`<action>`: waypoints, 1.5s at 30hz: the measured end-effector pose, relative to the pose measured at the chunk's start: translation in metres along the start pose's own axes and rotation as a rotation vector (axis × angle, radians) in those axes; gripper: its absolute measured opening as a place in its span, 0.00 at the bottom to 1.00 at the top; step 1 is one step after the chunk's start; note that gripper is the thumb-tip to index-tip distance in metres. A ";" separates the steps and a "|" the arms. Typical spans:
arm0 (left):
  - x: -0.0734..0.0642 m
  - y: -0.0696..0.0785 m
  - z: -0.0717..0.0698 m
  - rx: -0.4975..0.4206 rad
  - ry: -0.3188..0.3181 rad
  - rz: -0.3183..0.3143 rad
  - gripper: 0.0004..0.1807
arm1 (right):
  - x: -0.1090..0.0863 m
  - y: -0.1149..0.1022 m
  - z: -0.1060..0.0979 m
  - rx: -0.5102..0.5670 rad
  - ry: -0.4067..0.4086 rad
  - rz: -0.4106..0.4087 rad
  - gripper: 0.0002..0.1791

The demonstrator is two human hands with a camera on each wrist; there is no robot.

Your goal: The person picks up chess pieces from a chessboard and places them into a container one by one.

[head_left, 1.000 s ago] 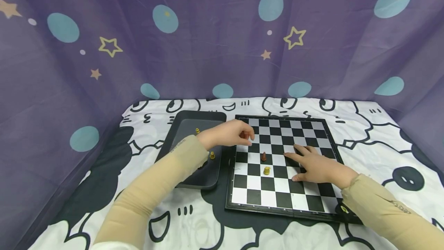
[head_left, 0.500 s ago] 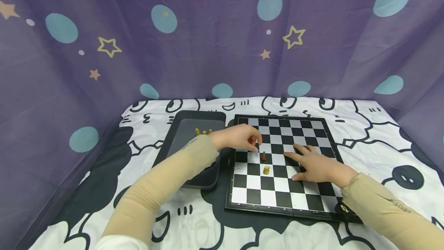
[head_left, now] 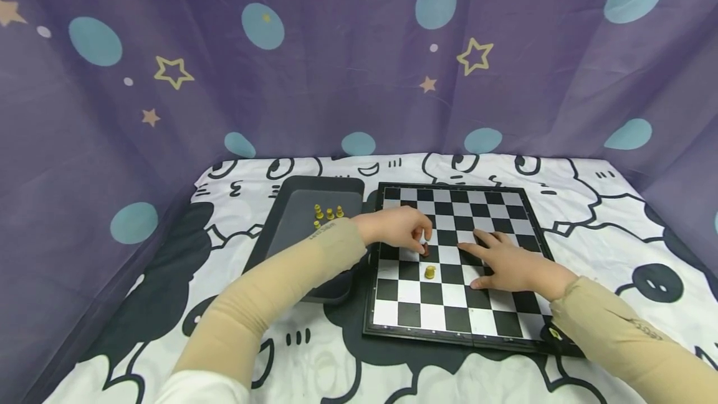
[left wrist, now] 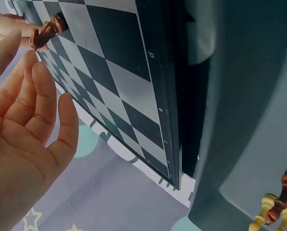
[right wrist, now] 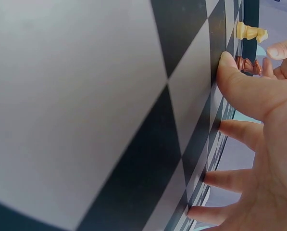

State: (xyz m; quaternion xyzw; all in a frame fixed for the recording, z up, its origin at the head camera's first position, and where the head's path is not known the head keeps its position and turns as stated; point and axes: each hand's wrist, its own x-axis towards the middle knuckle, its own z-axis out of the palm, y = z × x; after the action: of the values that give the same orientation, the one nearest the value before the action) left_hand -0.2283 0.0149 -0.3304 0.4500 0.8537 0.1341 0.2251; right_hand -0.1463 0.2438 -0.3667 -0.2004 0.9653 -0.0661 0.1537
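Observation:
My left hand (head_left: pixel 399 227) reaches over the left part of the chessboard (head_left: pixel 462 317), its fingertips right at a brown chess piece (head_left: pixel 425 250). In the left wrist view, the thumb and index finger stand apart close to the top of that upright brown piece (left wrist: pixel 48 32). One square nearer the front, a pale yellow chess knight (head_left: pixel 429 272) stands on the board; the right wrist view shows the knight (right wrist: pixel 251 32) beside the brown piece (right wrist: pixel 249 65). My right hand (head_left: pixel 513 265) rests on the board's right side, fingers spread, fingertips touching the squares.
Left of the board lies a dark grey tray (head_left: pixel 291 184) with several yellow pieces (head_left: pixel 330 213) and a brown one (left wrist: pixel 283 195) in it, partly hidden by my left sleeve (head_left: pixel 314 260). A cartoon-print cloth (head_left: pixel 314 354) covers the table, and a purple curtain (head_left: pixel 314 98) hangs behind.
My left hand has moved right and toward the front, from the board's left edge to the brown piece. More yellow pieces show in the tray. The right hand has stayed in place.

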 end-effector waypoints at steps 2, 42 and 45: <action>0.001 0.001 0.000 0.014 -0.007 -0.006 0.09 | 0.001 0.000 0.000 -0.001 0.000 0.002 0.42; 0.013 -0.006 0.005 -0.134 -0.039 -0.034 0.06 | -0.001 0.000 0.001 0.015 0.018 -0.011 0.42; 0.013 -0.006 0.005 -0.131 -0.043 -0.028 0.05 | -0.001 0.000 0.001 0.018 0.017 -0.008 0.42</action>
State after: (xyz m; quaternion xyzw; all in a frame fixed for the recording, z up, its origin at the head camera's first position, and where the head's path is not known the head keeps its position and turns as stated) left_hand -0.2365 0.0227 -0.3408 0.4253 0.8442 0.1768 0.2741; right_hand -0.1454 0.2441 -0.3677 -0.2024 0.9651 -0.0773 0.1470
